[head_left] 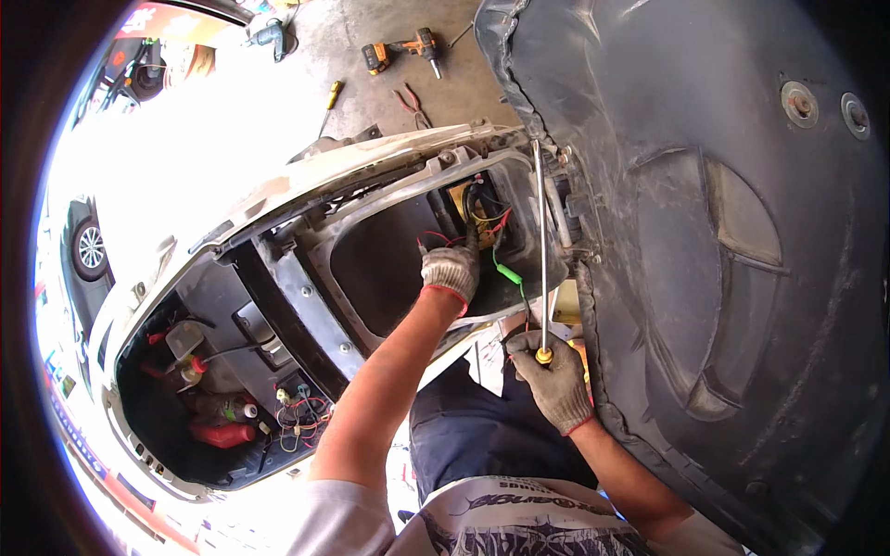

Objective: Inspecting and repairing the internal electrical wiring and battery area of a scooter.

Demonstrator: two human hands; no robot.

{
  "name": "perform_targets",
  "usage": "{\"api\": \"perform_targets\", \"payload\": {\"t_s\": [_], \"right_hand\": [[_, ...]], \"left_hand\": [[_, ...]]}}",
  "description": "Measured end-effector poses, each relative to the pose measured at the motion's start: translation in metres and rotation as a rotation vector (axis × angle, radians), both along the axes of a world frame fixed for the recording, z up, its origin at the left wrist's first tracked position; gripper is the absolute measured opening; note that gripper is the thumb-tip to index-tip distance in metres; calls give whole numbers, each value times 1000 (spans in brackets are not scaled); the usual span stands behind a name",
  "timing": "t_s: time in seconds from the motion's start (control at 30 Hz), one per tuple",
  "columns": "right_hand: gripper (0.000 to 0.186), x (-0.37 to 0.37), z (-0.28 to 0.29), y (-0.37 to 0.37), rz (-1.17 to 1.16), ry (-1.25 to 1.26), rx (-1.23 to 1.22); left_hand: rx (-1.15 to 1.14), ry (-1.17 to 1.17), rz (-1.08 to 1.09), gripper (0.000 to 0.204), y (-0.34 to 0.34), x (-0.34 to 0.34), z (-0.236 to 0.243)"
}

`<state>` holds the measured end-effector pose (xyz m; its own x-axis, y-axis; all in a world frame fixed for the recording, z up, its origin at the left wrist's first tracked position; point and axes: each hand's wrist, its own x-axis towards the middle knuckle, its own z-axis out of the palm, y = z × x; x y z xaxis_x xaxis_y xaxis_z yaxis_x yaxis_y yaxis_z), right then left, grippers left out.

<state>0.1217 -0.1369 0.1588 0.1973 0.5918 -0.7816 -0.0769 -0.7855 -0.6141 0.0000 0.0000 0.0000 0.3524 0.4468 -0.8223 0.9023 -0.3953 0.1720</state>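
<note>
My left hand [451, 271], in a grey knit glove, reaches into the open bay of a scooter body [371, 176]. Its fingers are closed at the wires [502, 222] beside a yellowish block; the dark fingertips blend with them. A green clip-like sleeve [508, 274] hangs on a wire running toward my right hand [553, 380]. That gloved hand is curled round the yellow end of a long thin metal rod [542, 241]. The rod stretches up to the seat's hinge side; what lies inside the palm is hidden.
The raised black seat [667, 232] fills the right side. A front storage bay holds a red bottle [222, 433] and loose wiring [301, 417]. On the floor beyond lie an orange-black cordless drill [403, 51], pliers [412, 104], a yellow-handled screwdriver [332, 100] and a blue power tool [271, 39].
</note>
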Motion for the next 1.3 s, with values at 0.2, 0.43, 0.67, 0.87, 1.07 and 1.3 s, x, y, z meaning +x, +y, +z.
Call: {"api": "perform_targets", "payload": {"t_s": [0.2, 0.43, 0.67, 0.87, 1.07, 1.3], "right_hand": [[8, -3, -12, 9, 49, -35, 90], [7, -2, -8, 9, -20, 2, 66], [7, -3, -9, 6, -21, 6, 61], [7, 0, -5, -1, 46, -36, 67], [8, -1, -2, -5, -3, 29, 46], [6, -7, 2, -2, -8, 6, 41]], "left_hand": [[135, -73, 34, 65, 12, -4, -42], [33, -41, 31, 68, 13, -1, -15], [-54, 26, 55, 71, 23, -1, 10], [128, -44, 63, 59, 16, 1, -25], [212, 73, -23, 56, 21, 6, -63], [489, -165, 283, 56, 2, -23, -81]]}}
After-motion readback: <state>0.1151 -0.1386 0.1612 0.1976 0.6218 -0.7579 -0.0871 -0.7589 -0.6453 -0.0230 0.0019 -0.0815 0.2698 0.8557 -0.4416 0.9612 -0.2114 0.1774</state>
